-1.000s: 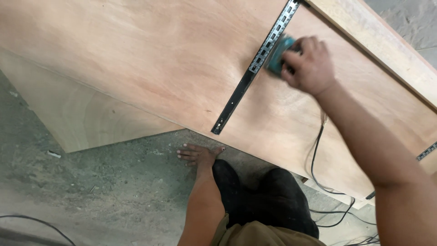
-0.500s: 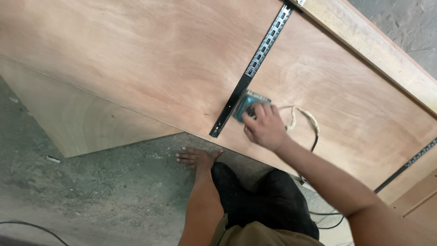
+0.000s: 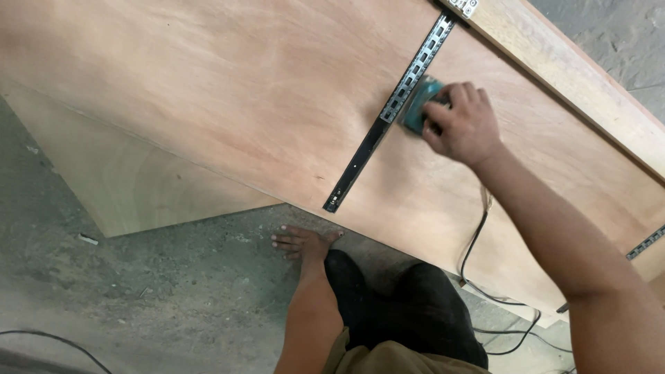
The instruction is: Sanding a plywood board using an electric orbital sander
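My right hand (image 3: 460,125) grips a teal power sander (image 3: 420,105) and presses it onto a large reddish plywood panel (image 3: 242,90). The sander sits right beside a black slotted metal rail (image 3: 388,111) that runs diagonally across the panel. Its black cord (image 3: 472,242) trails from under my wrist down over the panel's edge. My left hand (image 3: 303,242) lies flat on the concrete floor just below the panel's near edge, fingers spread, holding nothing.
A wooden frame strip (image 3: 568,76) borders the panel at the upper right. A paler plywood sheet (image 3: 131,180) lies under the panel at the left. Another black rail end (image 3: 648,242) shows at the right edge. Cables (image 3: 41,339) cross the dusty floor.
My right hand has slid the sander back up along the rail, from near the rail's lower end toward the upper right. The left hand has stayed on the floor.
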